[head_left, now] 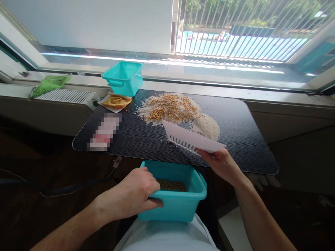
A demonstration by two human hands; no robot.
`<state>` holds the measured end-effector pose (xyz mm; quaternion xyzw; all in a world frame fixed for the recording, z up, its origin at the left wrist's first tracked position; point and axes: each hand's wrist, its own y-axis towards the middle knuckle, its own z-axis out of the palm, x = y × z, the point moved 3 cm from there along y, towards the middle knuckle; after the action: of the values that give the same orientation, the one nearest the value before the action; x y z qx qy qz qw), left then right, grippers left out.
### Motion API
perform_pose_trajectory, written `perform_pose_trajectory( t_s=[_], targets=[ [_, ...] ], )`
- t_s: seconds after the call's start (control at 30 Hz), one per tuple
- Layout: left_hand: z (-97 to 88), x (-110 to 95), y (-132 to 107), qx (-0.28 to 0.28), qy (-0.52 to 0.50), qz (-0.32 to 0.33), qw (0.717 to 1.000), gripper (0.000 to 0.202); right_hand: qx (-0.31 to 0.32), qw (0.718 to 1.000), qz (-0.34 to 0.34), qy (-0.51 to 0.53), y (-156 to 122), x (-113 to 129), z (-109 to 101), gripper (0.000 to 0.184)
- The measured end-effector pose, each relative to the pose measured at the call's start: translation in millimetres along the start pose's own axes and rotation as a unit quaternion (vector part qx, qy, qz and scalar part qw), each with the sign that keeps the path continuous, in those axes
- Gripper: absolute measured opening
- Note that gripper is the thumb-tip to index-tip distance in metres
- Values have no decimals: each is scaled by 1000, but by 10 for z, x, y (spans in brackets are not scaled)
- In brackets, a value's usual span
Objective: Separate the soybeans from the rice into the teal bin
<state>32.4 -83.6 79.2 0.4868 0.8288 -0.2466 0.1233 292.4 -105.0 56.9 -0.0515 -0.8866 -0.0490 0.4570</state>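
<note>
My left hand (137, 193) grips the near left rim of a teal plastic bin (180, 205) that rests in my lap below the table edge; beans (171, 185) lie in its bottom. My right hand (222, 163) holds a white slotted scoop (191, 139) by its right end, tilted above the black table top (235, 132). Just beyond the scoop lies a mixed heap of soybeans and rice (170, 108), with a separate small mound of white rice (206, 126) to its right.
A second teal bin (123, 77) stands at the table's far left edge, by the window sill. A yellow cloth on white paper (116, 101) lies in front of it. A blurred pink-and-white item (104, 132) lies at the left. A green cloth (49, 84) sits on the radiator.
</note>
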Motion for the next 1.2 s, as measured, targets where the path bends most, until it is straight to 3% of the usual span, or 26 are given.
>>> perform_pose_trajectory(
  t_s=[0.27,0.57,0.63,0.8,0.9,1.03,1.2],
  targets=[
    [-5,-8,13,0,2,13,1000,25,6,1000,6,9,-65,136,-37,31],
    [-14,-7,-35,-4,-2,3,1000,25,146,986,1,76,-243,75,278,27],
    [-15,-12,-37,2,1,-3,1000,25,147,987,2,65,-279,84,348,26],
    [17,-19,-21,15,-2,-7,1000,24,64,995,-72,13,-194,197,590,27],
    [41,-15,-22,12,4,-4,1000,23,-13,998,-58,-16,-120,181,656,28],
    [34,-16,-19,-6,20,3,1000,25,-118,991,5,-58,-79,52,545,31],
    [35,-27,1,13,16,0,1000,25,-196,972,48,-117,-26,-123,290,35]
  ],
)
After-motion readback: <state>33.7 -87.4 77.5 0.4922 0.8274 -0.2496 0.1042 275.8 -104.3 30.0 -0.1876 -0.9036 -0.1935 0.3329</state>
